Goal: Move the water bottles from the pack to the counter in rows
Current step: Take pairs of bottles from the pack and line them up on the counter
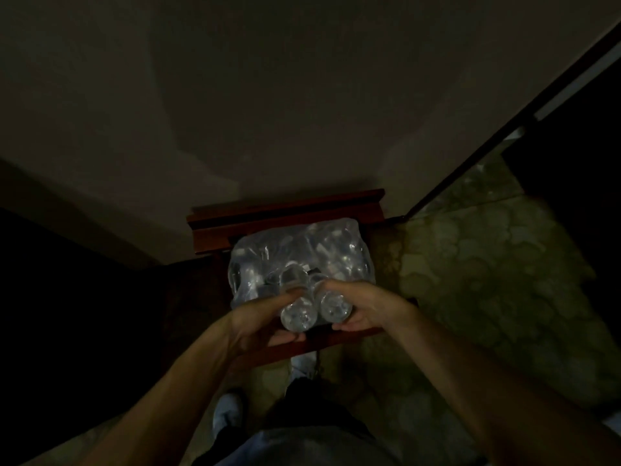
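A small dark red wooden desk (215,232) stands on the patterned floor (487,264), and a clear plastic pack of bottles (302,253) sits on top.

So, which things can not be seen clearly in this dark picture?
Head view:
- Bottles inside the clear plastic shrink-wrapped pack: count unclear; dimness and wrap glare.
- Two clear plastic water bottles: only the round ends show; both hands, left hand and right hand, cover the bodies.
- The counter: not identifiable.

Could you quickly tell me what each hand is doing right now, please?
Left hand: closed on a bottle at the pack.
Right hand: closed on the neighbouring bottle.
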Motion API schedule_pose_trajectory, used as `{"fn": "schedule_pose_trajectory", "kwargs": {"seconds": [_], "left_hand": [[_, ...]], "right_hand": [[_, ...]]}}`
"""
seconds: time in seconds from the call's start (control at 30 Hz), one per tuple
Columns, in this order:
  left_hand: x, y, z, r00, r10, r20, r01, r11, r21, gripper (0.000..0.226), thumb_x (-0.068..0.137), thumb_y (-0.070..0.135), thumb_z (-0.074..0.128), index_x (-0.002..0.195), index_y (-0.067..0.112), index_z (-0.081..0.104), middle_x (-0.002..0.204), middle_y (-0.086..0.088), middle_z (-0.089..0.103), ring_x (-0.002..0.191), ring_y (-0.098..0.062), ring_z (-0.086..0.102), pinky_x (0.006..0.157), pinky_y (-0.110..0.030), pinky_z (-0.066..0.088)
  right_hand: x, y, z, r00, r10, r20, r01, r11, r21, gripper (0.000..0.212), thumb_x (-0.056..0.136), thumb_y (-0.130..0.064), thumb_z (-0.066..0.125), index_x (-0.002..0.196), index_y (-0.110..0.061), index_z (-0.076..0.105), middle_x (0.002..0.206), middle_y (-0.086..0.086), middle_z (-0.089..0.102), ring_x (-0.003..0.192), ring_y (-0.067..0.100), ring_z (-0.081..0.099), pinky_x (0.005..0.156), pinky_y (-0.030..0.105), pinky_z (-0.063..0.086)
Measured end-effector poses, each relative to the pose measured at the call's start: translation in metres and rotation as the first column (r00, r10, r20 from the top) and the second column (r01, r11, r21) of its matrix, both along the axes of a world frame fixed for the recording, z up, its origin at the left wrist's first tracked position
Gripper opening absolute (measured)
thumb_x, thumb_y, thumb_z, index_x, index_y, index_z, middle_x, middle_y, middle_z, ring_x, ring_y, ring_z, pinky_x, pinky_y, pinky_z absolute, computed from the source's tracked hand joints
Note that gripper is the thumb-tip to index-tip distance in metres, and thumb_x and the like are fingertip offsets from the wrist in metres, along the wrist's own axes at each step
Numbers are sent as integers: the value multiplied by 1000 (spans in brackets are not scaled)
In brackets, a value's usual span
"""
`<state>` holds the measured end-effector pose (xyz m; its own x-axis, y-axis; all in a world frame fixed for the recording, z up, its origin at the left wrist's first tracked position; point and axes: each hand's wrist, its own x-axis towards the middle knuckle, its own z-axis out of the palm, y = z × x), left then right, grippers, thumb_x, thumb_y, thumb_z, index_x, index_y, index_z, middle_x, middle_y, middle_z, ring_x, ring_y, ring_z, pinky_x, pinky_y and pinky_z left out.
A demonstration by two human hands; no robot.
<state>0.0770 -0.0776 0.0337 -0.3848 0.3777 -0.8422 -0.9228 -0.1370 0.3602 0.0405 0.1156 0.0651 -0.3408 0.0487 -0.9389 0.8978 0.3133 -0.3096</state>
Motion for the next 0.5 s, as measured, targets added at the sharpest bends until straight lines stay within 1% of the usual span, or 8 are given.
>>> {"fn": "schedule_pose_trajectory", "kwargs": {"seconds": [0.07,0.17,0.2,0.3,0.33,0.4,0.43,0.5], "left_hand": [[9,-9,11,998,-36,-45,36,999,-7,41,85,35,68,120,13,65,108,-14,72,79,-25,71,57,-23,58],[26,-28,27,985,-59,-160,55,998,-25,37,89,32,65,122,15,62,105,-12,74,81,-26,71,68,-26,58],[34,-41,35,980,-38,-195,34,999,-23,37,89,30,65,123,14,61,104,-13,74,82,-26,71,70,-28,57],[43,-62,56,964,18,-265,-11,1000,28,32,90,24,63,121,16,62,103,-9,75,87,-22,69,78,-32,55],[46,-73,67,949,37,-313,-22,998,50,28,91,21,60,118,17,64,104,-8,74,89,-20,68,78,-32,54],[46,-93,89,905,63,-420,-48,998,47,25,89,14,57,113,18,66,100,-8,72,84,-17,68,71,-29,54],[45,-104,100,875,73,-479,-73,997,20,30,86,11,59,115,17,65,98,-7,71,83,-17,68,68,-28,54],[42,-123,124,811,112,-574,-135,991,1,44,81,9,64,124,18,57,99,-7,70,85,-19,68,71,-33,56]], "right_hand": [[14,-3,9,997,-80,6,80,996,-39,36,75,-41,79,94,-18,59,100,6,66,93,30,71,82,35,59],[43,-22,22,983,-168,-71,159,980,-116,45,74,-41,80,108,-17,64,108,10,71,95,30,72,75,33,60],[53,-35,30,975,-187,-119,170,975,-141,42,76,-41,78,109,-18,65,109,10,71,96,29,71,75,33,59],[65,-57,44,935,-262,-239,206,950,-233,31,83,-33,72,110,-18,65,109,9,72,102,27,69,85,39,57],[67,-69,53,919,-279,-278,207,943,-259,33,84,-31,71,113,-17,64,109,9,73,103,27,69,85,40,57],[67,-89,69,898,-274,-345,166,935,-313,40,86,-25,69,123,-14,60,113,10,73,105,27,69,85,41,57],[66,-101,80,891,-243,-384,112,936,-332,40,87,-21,66,126,-13,59,115,12,72,107,28,68,85,41,57],[62,-125,105,863,-201,-463,19,930,-368,34,89,-12,61,124,-12,59,118,15,70,111,31,66,89,43,56]]}}
